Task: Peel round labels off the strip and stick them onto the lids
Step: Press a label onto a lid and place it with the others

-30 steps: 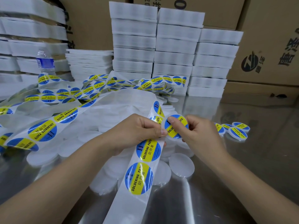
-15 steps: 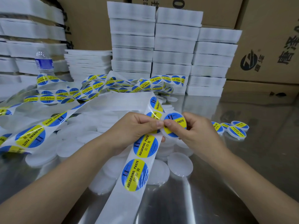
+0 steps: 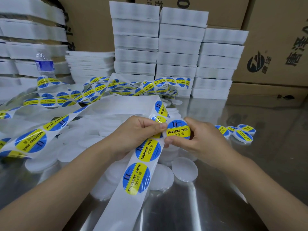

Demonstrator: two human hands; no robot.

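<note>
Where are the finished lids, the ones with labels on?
In the head view, the labelled lids lie in a small cluster on the metal table, just right of the right hand.

Cardboard cartons (image 3: pixel 275 39) stand behind a shiny steel table (image 3: pixel 250 164).

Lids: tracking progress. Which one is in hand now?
The labelled lid the right hand holds, reading SOLDERING PASTE upright; the other lids lie on the table.
</note>
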